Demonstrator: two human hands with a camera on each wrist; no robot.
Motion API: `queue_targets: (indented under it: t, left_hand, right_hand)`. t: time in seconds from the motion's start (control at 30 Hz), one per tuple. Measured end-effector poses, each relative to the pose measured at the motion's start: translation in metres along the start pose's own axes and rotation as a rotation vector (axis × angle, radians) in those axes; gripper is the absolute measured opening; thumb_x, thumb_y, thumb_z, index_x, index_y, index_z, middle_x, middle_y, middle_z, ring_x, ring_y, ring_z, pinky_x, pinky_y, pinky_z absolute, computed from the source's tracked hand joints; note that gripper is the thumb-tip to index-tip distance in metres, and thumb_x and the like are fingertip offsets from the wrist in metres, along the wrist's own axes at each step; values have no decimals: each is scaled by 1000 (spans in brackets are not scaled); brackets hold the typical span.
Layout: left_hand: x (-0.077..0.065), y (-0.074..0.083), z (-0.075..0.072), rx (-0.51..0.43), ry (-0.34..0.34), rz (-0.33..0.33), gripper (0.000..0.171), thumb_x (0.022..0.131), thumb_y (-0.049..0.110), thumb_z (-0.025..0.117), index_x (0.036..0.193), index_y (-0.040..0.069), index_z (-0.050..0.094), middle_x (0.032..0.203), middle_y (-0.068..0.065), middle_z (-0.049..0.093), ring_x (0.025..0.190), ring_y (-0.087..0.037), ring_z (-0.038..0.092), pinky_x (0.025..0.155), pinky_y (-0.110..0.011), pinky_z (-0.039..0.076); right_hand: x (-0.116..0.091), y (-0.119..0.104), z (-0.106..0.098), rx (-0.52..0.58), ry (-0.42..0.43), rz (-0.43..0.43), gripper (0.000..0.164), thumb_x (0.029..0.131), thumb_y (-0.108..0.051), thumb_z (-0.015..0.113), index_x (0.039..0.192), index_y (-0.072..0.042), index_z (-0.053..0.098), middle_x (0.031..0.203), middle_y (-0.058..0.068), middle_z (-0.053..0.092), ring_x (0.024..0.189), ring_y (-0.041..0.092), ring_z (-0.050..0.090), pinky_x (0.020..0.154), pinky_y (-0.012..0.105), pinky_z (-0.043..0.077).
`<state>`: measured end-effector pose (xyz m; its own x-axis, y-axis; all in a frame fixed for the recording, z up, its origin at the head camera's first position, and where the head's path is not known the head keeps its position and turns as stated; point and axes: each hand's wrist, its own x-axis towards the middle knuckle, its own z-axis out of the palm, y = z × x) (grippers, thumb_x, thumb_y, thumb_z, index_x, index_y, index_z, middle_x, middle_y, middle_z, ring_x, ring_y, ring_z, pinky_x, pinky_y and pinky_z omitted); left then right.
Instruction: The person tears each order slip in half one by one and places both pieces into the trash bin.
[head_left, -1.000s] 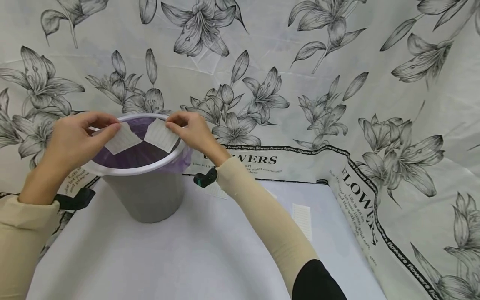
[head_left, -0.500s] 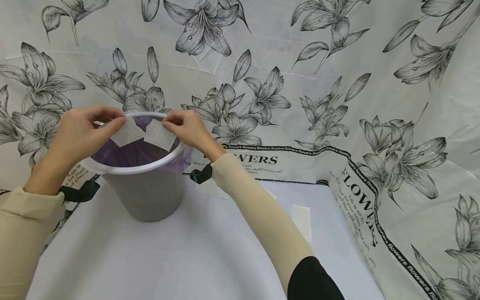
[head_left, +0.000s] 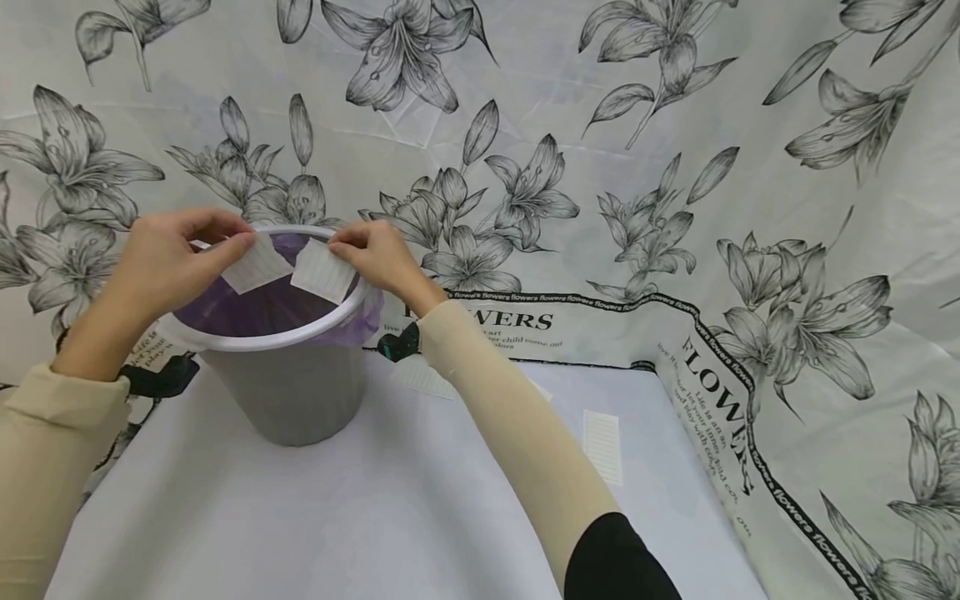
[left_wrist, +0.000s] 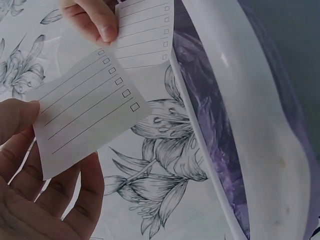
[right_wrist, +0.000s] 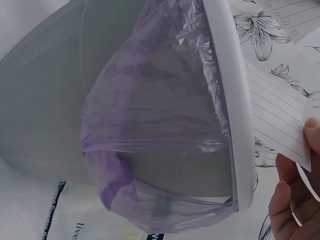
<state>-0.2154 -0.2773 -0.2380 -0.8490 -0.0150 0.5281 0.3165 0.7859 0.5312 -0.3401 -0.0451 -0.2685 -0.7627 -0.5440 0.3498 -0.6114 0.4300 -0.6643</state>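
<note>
Above the mouth of a grey trash bin, each hand pinches a piece of lined paper. My left hand holds one piece by its upper left corner between thumb and fingers. The other piece hangs from the thumb and fingertips of my right hand. Printed lines ending in small checkboxes show on both papers in the left wrist view, where their edges overlap. A purple liner bag lines the bin and folds out over its white rim.
On the white table to the right lies a lined paper slip. Another paper lies behind the right forearm, partly hidden. Flower-printed cloth hangs behind and on the right.
The left hand has moved slightly right and up with its paper, mostly in the first half second. The right hand has barely shifted. Both papers are still held over the bin.
</note>
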Motion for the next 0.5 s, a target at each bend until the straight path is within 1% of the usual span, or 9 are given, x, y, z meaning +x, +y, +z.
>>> queue_targets:
  t: [0.07, 0.17, 0.23, 0.27, 0.33, 0.5]
  left_hand:
    - [1, 0, 0, 5, 0, 11, 26, 99, 34, 69, 110, 11, 78, 88, 28, 67, 78, 18, 53, 64, -7, 41]
    - [4, 0, 0, 14, -6, 21, 27, 99, 33, 69, 110, 10, 77, 96, 2, 77, 77, 19, 52, 62, -8, 41]
    - [6, 0, 0, 25, -5, 29, 27, 100, 32, 67, 110, 9, 77, 101, -14, 77, 76, 20, 51, 62, -8, 40]
    - [6, 0, 0, 30, -5, 31, 27, 100, 32, 67, 110, 9, 77, 103, -19, 76, 76, 20, 50, 62, -9, 40]
    - [8, 0, 0, 35, -6, 34, 27, 101, 31, 65, 110, 8, 77, 105, -23, 74, 76, 21, 49, 61, -9, 39]
    - [9, -2, -1, 38, -20, 34, 27, 101, 30, 66, 111, 8, 77, 106, -24, 74, 76, 20, 49, 60, -9, 40]
  right_hand:
    - [0, -1, 0, -2, -9, 5, 24, 103, -25, 64, 117, -10, 77, 116, 4, 76, 97, 12, 69, 80, 17, 52]
    - [1, -3, 1, 1, -18, 6, 25, 104, -26, 64, 118, -10, 77, 118, 4, 76, 99, 11, 69, 81, 16, 52]
    - [2, -4, 2, 8, -23, 3, 25, 103, -26, 64, 118, -10, 77, 118, 5, 76, 99, 11, 69, 81, 16, 52]
    - [2, -4, 2, 7, -27, 0, 25, 103, -26, 64, 118, -10, 77, 118, 5, 76, 99, 11, 69, 81, 16, 52]
    - [2, -5, 3, 4, -34, -2, 25, 103, -25, 64, 117, -10, 77, 117, 4, 77, 98, 11, 69, 80, 16, 51]
    - [3, -6, 6, -24, -54, 8, 23, 103, -26, 65, 116, -11, 78, 116, 3, 77, 98, 10, 70, 80, 15, 51]
